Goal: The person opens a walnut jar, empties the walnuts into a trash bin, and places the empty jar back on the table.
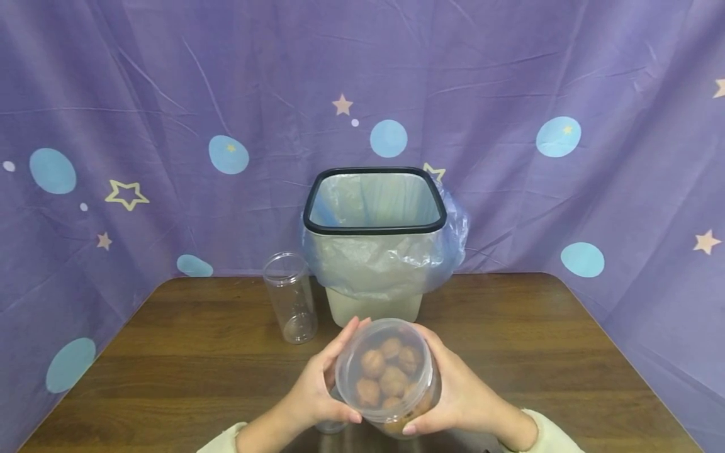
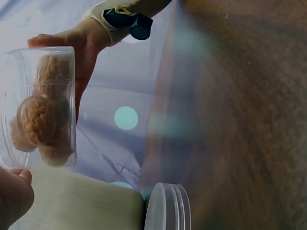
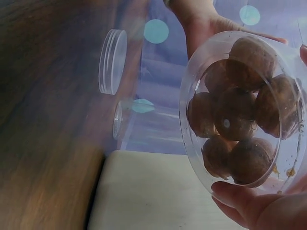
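Observation:
Both hands hold a clear plastic jar (image 1: 387, 371) of walnuts (image 1: 393, 381) in front of the bin, tilted, its round translucent top facing the head camera. My left hand (image 1: 324, 384) grips its left side, thumb at the near rim. Along the other side curls my right hand (image 1: 453, 390), its thumb also near the front. Through the jar's clear bottom, several walnuts (image 3: 235, 114) show in the right wrist view. On the table below the left hand lies a clear round lid (image 1: 331, 425), also visible as a ridged lid (image 2: 168, 208) in the left wrist view.
A pale bin (image 1: 374, 308) with a black rim and blue plastic liner (image 1: 453, 233) stands at the back middle. To its left stands a tall clear jar (image 1: 291, 302). The wooden table (image 1: 187, 352) meets a purple curtain (image 1: 272, 75) behind.

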Demonstrator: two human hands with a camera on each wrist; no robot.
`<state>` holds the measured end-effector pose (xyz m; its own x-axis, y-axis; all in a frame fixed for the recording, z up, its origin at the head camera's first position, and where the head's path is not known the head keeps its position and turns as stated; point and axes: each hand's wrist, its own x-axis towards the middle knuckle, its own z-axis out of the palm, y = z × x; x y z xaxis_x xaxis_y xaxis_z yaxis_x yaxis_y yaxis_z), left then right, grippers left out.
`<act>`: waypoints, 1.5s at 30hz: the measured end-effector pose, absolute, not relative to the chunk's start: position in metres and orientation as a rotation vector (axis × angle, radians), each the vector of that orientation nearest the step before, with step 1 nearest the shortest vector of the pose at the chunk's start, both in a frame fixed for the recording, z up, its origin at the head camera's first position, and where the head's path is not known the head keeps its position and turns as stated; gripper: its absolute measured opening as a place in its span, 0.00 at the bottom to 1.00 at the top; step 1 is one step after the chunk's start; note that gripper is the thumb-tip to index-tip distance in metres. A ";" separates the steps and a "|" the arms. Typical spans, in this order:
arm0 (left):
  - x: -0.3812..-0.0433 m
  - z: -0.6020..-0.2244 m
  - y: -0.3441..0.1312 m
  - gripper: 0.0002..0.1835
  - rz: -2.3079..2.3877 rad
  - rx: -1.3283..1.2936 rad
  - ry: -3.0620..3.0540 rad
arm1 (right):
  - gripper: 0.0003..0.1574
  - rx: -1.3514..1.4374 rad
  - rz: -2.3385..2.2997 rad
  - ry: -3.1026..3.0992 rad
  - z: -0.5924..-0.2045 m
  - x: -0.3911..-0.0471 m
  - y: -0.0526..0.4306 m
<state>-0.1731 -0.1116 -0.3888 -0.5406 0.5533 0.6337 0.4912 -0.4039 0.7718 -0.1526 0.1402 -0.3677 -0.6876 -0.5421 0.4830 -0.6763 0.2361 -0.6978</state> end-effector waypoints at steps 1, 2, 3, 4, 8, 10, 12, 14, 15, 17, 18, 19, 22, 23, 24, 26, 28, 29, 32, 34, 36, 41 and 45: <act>-0.173 -0.388 -0.112 0.59 2.130 1.490 1.696 | 0.72 1.161 1.441 -2.361 -0.368 -0.153 0.141; -0.173 -0.388 -0.112 0.59 2.131 1.496 1.704 | 0.72 1.153 1.435 -2.362 -0.369 -0.153 0.141; -0.173 -0.387 -0.112 0.59 2.135 1.502 1.707 | 0.72 1.143 1.436 -2.371 -0.370 -0.152 0.143; -0.173 -0.387 -0.113 0.59 2.139 1.507 1.712 | 0.72 1.132 1.432 -2.381 -0.371 -0.152 0.144; -0.174 -0.386 -0.116 0.59 2.158 1.525 1.727 | 0.72 1.110 1.433 -2.400 -0.374 -0.154 0.150; -0.174 -0.386 -0.117 0.59 2.167 1.534 1.730 | 0.72 1.098 1.424 -2.408 -0.374 -0.154 0.153; -0.175 -0.387 -0.119 0.59 2.174 1.536 1.733 | 0.72 1.077 1.417 -2.414 -0.375 -0.154 0.156; -0.175 -0.389 -0.121 0.59 2.189 1.521 1.727 | 0.73 1.037 1.405 -2.430 -0.375 -0.154 0.160; -0.175 -0.390 -0.122 0.59 2.198 1.504 1.724 | 0.73 1.026 1.391 -2.436 -0.375 -0.154 0.161; -0.176 -0.392 -0.125 0.59 2.213 1.475 1.723 | 0.73 0.994 1.370 -2.446 -0.375 -0.155 0.165; -0.176 -0.393 -0.126 0.59 2.222 1.457 1.721 | 0.73 0.982 1.362 -2.446 -0.375 -0.155 0.167; -0.177 -0.394 -0.128 0.59 2.231 1.439 1.722 | 0.73 0.970 1.348 -2.444 -0.375 -0.156 0.168; -0.178 -0.397 -0.131 0.60 2.252 1.405 1.720 | 0.74 0.941 1.331 -2.430 -0.375 -0.157 0.174; -0.178 -0.398 -0.131 0.60 2.257 1.393 1.716 | 0.74 0.932 1.325 -2.428 -0.375 -0.158 0.176; -0.179 -0.399 -0.132 0.60 2.261 1.389 1.714 | 0.74 0.921 1.323 -2.430 -0.375 -0.158 0.178; -0.179 -0.401 -0.133 0.59 2.269 1.380 1.708 | 0.74 0.896 1.310 -2.436 -0.374 -0.157 0.182; -0.179 -0.404 -0.133 0.59 2.277 1.369 1.698 | 0.74 0.872 1.293 -2.446 -0.374 -0.157 0.185; -0.178 -0.406 -0.133 0.59 2.285 1.360 1.690 | 0.74 0.864 1.290 -2.446 -0.373 -0.157 0.187; -0.177 -0.412 -0.133 0.57 2.306 1.318 1.683 | 0.74 0.836 1.304 -2.437 -0.373 -0.158 0.193; -0.176 -0.416 -0.133 0.56 2.315 1.278 1.702 | 0.74 0.825 1.327 -2.421 -0.372 -0.158 0.197; -0.174 -0.420 -0.133 0.56 2.317 1.205 1.731 | 0.74 0.815 1.343 -2.401 -0.371 -0.159 0.202; -0.171 -0.426 -0.133 0.57 2.304 1.078 1.756 | 0.74 0.796 1.351 -2.360 -0.365 -0.160 0.212; -0.170 -0.429 -0.130 0.56 2.284 1.058 1.719 | 0.75 0.779 1.326 -2.348 -0.360 -0.160 0.217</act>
<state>-0.1698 -0.1305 -0.4286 -0.7552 0.4606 0.4663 0.3207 -0.3607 0.8758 -0.1604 0.2173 -0.3603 -0.7946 -0.2963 0.5299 -0.6068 0.4161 -0.6772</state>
